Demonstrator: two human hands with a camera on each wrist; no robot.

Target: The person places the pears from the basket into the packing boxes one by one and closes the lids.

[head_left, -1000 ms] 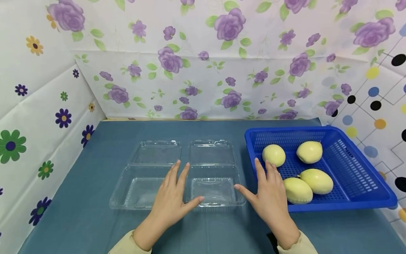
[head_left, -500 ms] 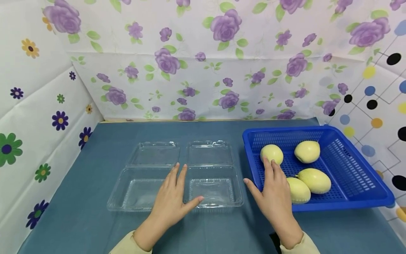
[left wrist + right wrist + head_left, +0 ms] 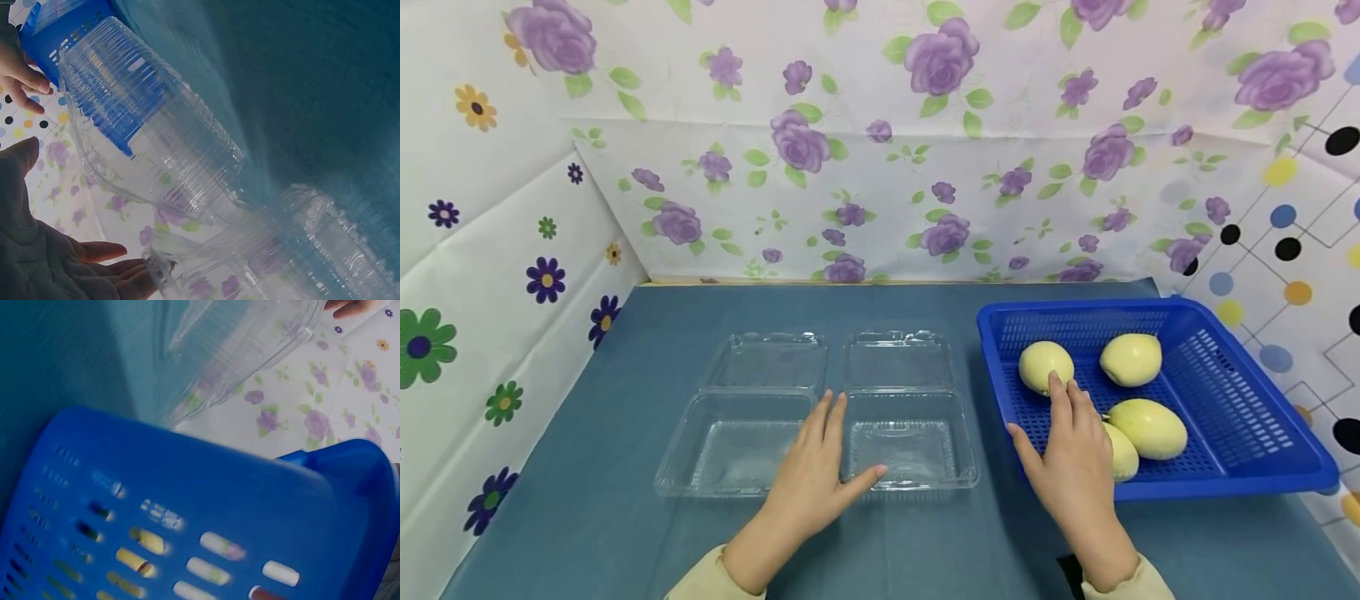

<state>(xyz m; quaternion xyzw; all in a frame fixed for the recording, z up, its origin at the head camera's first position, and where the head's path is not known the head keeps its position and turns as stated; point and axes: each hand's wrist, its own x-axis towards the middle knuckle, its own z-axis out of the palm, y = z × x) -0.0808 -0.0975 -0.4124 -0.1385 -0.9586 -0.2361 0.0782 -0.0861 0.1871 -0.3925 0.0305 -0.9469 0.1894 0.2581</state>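
Two clear plastic clamshell containers, a left one [image 3: 737, 454] and a right one [image 3: 902, 450], lie side by side with lids folded back. My left hand [image 3: 811, 475], fingers extended and thumb apart, hovers over the neighbouring sides of both, holding nothing. Over the near left corner of a blue basket [image 3: 1232, 482] is my right hand [image 3: 1075, 471], fingers stretched forward. Its fingertips overlap the lower edge of a pale yellow melon-like fruit [image 3: 1043, 365]. Beneath that hand another pale fruit [image 3: 1124, 457] is partly hidden. In the right wrist view the basket wall [image 3: 187, 465] covers most of the hand.
Two more pale yellow fruits lie in the basket, one at the back [image 3: 1131, 360] and one in front [image 3: 1148, 428]. Blue-green cloth [image 3: 880, 550] covers the table. A floral sheet [image 3: 880, 192] rises behind it, with patterned sheets on both sides.
My right hand has moved rightward from the basket's left rim to over its inside, covering more of the near left fruit. The left hand has barely shifted.
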